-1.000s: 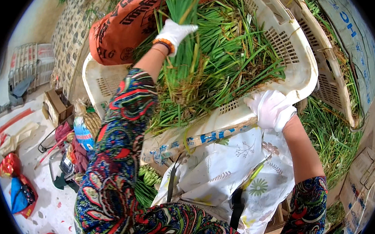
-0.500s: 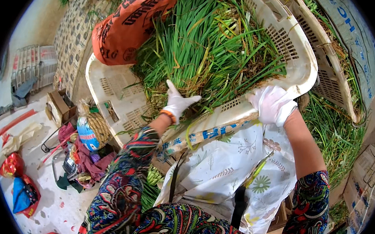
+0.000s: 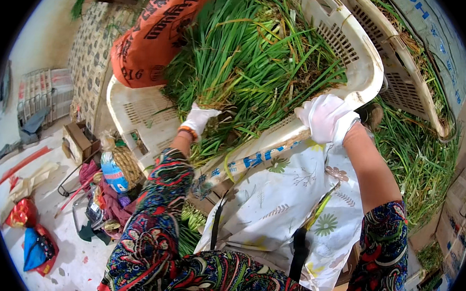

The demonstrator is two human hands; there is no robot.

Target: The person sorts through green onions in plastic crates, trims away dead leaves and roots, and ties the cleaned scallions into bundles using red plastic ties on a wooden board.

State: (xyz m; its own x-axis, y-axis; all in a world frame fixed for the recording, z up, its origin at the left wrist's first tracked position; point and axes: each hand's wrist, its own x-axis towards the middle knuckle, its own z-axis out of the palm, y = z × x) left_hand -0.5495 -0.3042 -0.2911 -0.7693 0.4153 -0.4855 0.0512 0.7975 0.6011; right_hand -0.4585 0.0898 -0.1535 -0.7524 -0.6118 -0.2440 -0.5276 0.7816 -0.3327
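While right grip (image 3: pixel 324 118) clasps crate rim (image 3: pixel 369 89), left grip (image 3: pixel 198 120) touches greens (image 3: pixel 238 55), can't tell if closed; orange sack (image 3: pixel 142 60) black-lettered.

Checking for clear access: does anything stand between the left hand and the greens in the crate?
Nothing visible does: the left hand touches the greens near their root ends; the orange sack lies beyond the hand, to the left.
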